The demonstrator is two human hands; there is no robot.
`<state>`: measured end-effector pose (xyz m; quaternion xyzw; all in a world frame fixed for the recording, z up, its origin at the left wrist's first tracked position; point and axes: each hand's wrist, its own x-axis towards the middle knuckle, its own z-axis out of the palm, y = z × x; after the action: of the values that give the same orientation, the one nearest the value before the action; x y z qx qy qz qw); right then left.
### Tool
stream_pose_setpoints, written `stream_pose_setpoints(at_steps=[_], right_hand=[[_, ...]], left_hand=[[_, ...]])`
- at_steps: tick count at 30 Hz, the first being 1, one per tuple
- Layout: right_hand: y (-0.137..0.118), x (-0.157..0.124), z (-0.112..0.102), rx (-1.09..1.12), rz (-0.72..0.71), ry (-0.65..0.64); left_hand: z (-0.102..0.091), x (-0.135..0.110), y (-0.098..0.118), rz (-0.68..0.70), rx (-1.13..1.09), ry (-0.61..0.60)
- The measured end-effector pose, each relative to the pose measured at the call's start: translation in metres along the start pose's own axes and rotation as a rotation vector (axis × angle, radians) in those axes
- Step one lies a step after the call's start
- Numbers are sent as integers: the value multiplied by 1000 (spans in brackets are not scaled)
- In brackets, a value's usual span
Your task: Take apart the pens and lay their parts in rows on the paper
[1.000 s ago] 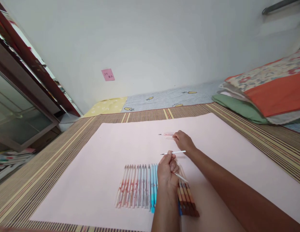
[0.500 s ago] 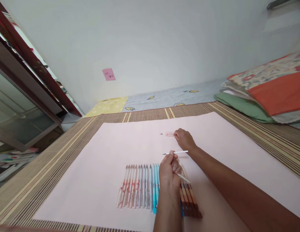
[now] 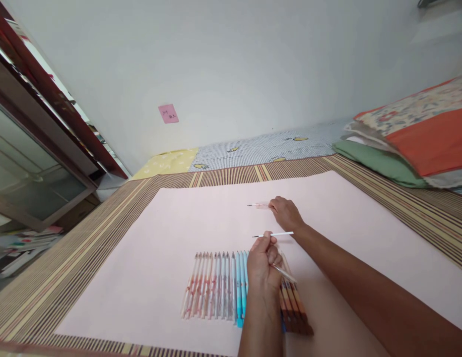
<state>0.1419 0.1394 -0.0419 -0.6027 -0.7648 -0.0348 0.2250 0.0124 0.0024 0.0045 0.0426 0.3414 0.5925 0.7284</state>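
A row of pens [image 3: 216, 285] lies side by side on a pale pink sheet [image 3: 171, 233]: several clear pink ones, a few light blue, then brown ones [image 3: 294, 307] at the right. My left hand [image 3: 266, 263] hovers over the row with its fingers closed on a thin white refill [image 3: 275, 234], and a second thin white stick pokes out to its right. Farther back, my right hand [image 3: 286, 213] rests on the sheet, its fingers closed on a clear pink pen barrel [image 3: 260, 205] with a dark tip pointing left.
The sheet lies on a striped woven mat [image 3: 67, 267] over a bed. Folded bedding and an orange patterned pillow [image 3: 420, 139] sit at the right. A glass-fronted cabinet [image 3: 33, 173] stands at the left. A pink note [image 3: 168, 113] is stuck on the white wall.
Both hands hold nearly still. The view has shifted slightly, so everything sits a little further right in the picture.
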Motion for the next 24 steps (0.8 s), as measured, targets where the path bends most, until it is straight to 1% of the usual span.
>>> stream_pose_setpoints(at_steps=[5,9,11,15,17,22,24], right_hand=[[0,-1,-1,14,-17,17],[5,-4,-1,78,3,77],[9,-6,0,135,51,102],[16,-8,3,268,228,127],[18,-9,5,261,259,126],[16,-11,8,177,217,116],[14,-11,8,166,222,102]], left_hand=[[1,-1,0,-17,-17,1],[0,0,1,-6,7,3],[-1,1,1,3,5,3],[-1,2,1,-11,-8,-2],[-1,1,1,-19,-11,2],[1,-1,2,-17,-18,1],[1,-1,1,-14,-9,-2]])
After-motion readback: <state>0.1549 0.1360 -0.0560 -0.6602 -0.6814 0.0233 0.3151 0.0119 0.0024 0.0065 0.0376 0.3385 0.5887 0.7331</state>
